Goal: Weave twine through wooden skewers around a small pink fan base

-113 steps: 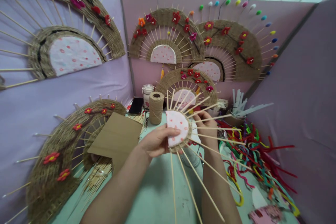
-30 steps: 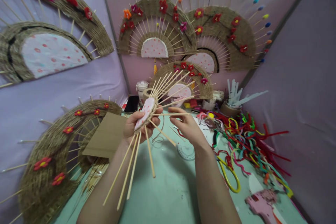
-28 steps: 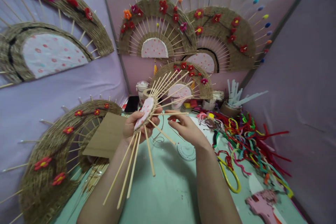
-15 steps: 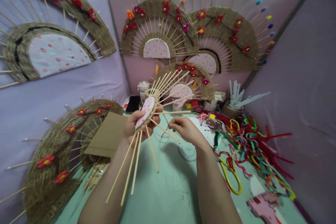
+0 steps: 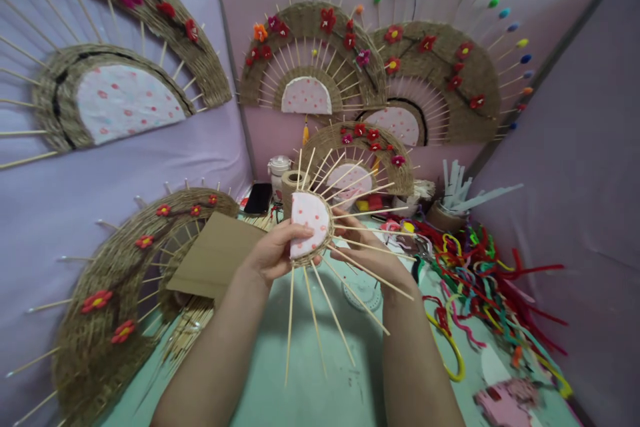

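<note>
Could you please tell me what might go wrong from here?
The right hand is behind several thin sticks fanning from the half-round piece, so it could knock or bend one. The left hand grips that piece from its flat side, so a push on a stick might twist it.

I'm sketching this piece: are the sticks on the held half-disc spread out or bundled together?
Spread out: the wooden sticks fan from the curved edge of the spotted half-disc, their tips standing apart.
</note>
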A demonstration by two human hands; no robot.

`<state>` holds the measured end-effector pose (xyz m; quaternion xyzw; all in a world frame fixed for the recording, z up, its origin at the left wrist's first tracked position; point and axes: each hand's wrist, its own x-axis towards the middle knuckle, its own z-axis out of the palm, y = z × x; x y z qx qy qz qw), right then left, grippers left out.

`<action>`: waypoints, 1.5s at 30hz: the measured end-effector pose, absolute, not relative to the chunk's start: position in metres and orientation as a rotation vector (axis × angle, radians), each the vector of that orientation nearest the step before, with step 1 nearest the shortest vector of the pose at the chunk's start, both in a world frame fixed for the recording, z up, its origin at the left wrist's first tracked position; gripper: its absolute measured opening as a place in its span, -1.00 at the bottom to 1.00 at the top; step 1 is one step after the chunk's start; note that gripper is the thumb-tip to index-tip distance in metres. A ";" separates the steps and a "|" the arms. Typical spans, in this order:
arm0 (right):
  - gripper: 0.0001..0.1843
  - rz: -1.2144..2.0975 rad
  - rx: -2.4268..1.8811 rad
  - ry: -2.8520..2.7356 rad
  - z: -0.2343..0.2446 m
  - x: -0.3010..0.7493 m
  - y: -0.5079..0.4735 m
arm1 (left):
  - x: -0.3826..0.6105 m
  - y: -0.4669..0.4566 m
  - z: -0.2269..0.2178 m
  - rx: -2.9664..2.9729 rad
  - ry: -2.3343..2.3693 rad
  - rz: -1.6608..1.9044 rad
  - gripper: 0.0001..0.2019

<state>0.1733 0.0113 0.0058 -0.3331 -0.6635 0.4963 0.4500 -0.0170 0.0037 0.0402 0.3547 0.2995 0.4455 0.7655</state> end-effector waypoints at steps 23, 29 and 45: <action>-0.80 0.720 -1.032 -1.479 0.023 0.168 0.007 | -0.001 0.006 0.030 0.673 0.710 0.950 -0.82; -0.80 0.740 -1.054 -1.482 0.018 0.171 0.007 | -0.004 0.006 0.031 0.664 0.716 0.942 -0.83; -0.82 0.740 -1.075 -1.517 0.018 0.175 0.009 | -0.010 0.008 0.033 0.651 0.666 0.954 -0.83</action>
